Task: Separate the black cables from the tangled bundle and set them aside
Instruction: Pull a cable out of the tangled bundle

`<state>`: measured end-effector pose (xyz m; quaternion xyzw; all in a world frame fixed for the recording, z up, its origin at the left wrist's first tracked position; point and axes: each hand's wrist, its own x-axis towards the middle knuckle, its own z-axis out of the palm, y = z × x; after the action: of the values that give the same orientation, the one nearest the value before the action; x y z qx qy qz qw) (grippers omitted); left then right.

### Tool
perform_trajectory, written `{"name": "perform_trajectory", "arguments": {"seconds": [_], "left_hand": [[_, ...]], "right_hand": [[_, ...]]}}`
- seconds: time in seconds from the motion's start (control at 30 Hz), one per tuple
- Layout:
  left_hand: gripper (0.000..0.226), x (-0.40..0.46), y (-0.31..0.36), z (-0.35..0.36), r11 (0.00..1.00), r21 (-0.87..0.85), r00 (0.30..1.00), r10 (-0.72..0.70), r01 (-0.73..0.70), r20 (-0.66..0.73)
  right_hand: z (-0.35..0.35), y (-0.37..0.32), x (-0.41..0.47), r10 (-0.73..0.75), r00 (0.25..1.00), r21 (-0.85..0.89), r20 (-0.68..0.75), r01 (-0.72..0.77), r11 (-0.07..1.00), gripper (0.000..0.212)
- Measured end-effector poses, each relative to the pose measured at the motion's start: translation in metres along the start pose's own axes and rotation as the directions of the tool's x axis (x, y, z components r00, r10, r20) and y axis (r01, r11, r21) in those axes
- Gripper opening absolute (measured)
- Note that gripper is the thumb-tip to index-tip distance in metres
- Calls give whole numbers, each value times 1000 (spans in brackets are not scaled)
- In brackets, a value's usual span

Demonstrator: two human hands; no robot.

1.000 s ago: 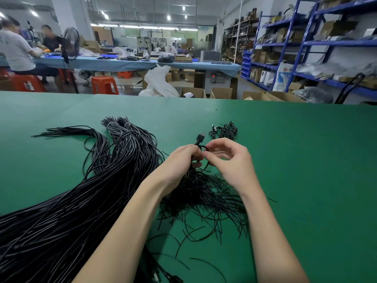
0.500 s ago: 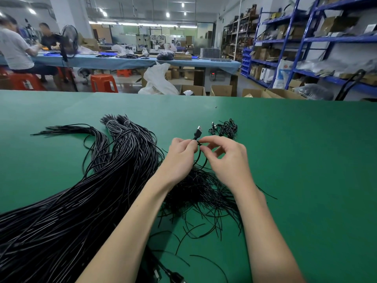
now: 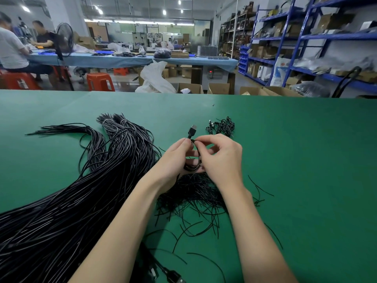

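Note:
A big bundle of long black cables [image 3: 85, 193] lies across the left of the green table [image 3: 306, 160]. My left hand [image 3: 177, 158] and my right hand [image 3: 222, 158] meet at mid-table, both pinching one coiled black cable [image 3: 191, 167]. Its USB plug [image 3: 192, 130] sticks up above my fingertips. Under my wrists lies a loose heap of thin black ties [image 3: 195, 193]. A small pile of coiled black cables [image 3: 221, 126] rests just beyond my right hand.
More cable plugs [image 3: 173, 277] lie at the near edge between my forearms. Stray thin ties [image 3: 263, 190] scatter to the right. Beyond the table are cardboard boxes [image 3: 218, 88], blue shelving [image 3: 306, 37] and people seated at a far table [image 3: 122, 60].
My hands have lifted slightly off the tie heap and drawn together; the cable now forms a tighter coil between them, with the plug raised higher.

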<state>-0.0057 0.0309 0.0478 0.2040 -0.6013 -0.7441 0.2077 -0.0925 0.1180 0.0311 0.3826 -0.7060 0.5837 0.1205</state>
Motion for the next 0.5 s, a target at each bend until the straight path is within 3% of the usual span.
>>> {"name": "perform_trajectory", "arguments": {"seconds": [0.13,0.37,0.5], "left_hand": [[29,-1,2,-2,997,-61,998,-32,36,60],[26,-1,-2,-6,996,86,997,-11,5,76],[25,-2,-3,-4,998,51,992,-31,25,122]], "right_hand": [[2,-4,0,153,988,125,-25,-149,981,17],[-10,-1,9,397,908,231,134,-418,879,9],[-9,4,8,447,875,275,185,-482,832,7]]}}
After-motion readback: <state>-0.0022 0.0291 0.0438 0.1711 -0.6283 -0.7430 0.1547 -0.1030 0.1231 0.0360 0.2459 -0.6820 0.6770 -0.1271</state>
